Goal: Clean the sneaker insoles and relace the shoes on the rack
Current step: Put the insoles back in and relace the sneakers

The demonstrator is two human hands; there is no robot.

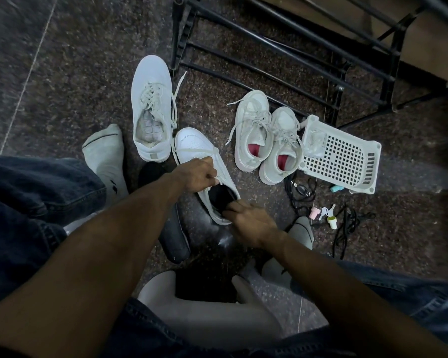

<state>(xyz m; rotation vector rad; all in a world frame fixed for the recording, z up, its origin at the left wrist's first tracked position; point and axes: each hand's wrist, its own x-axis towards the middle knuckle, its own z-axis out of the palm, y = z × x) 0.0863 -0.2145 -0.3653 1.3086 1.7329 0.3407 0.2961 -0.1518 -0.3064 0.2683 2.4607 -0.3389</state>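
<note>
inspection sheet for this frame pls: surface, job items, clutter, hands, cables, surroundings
Surface: dark speckled stone floor.
Job's things: white leather sneaker in both hands; long grey sneaker beside it; pair of grey sneakers with pink insoles apart.
Clutter: white perforated plastic basket tipped over; small keys and pastel plastic bits.
Grippers: left hand pinches the lace; right hand grips the heel opening.
Cables: black cords loose on floor.
Surroundings: black metal shoe rack, no shoes seen on it.
</note>
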